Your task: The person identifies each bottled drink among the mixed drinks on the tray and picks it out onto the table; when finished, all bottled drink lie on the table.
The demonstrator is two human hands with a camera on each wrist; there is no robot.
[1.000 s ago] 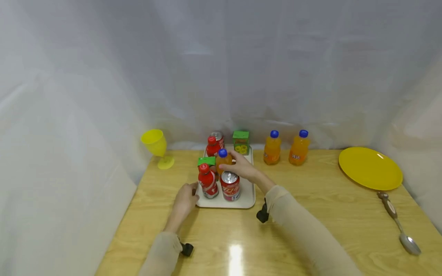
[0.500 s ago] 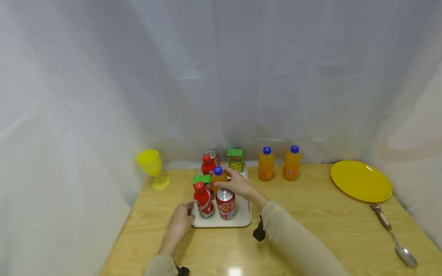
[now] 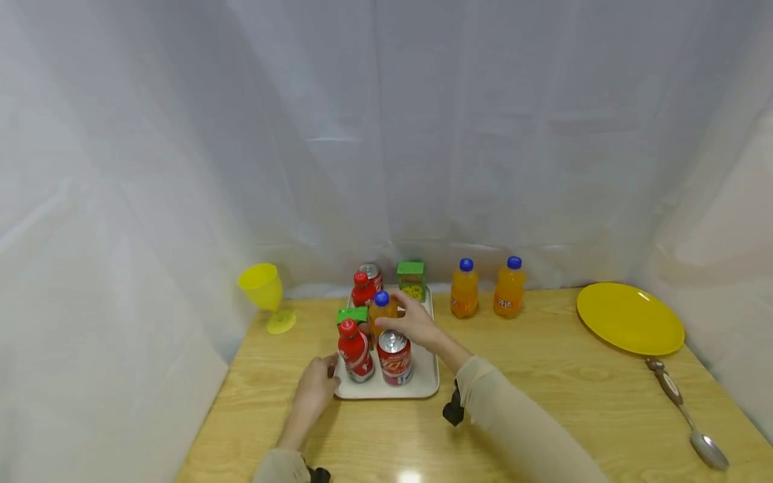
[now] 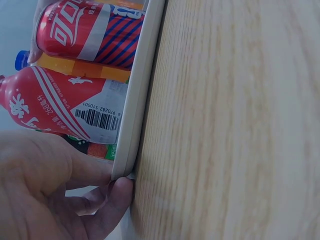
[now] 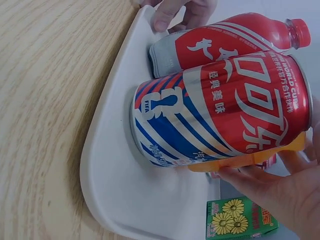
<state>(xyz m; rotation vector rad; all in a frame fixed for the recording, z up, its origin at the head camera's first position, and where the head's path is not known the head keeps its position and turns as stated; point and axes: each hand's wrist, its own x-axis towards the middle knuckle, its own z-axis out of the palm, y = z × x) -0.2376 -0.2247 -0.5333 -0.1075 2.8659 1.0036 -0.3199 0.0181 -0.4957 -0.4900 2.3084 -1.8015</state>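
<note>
- On my head feed I see a yellow goblet [image 3: 263, 287] standing far left on the wooden table [image 3: 561, 362].
- Over to my right lies a yellow plate [image 3: 630, 318].
- Just nearer me, a brown-handled spoon [image 3: 672, 391].
- White sheeting [image 3: 423, 134] behind.

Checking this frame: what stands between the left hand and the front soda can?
The front red bottle, on the tray, stands between the left hand and the can; the head view shows it.
</note>
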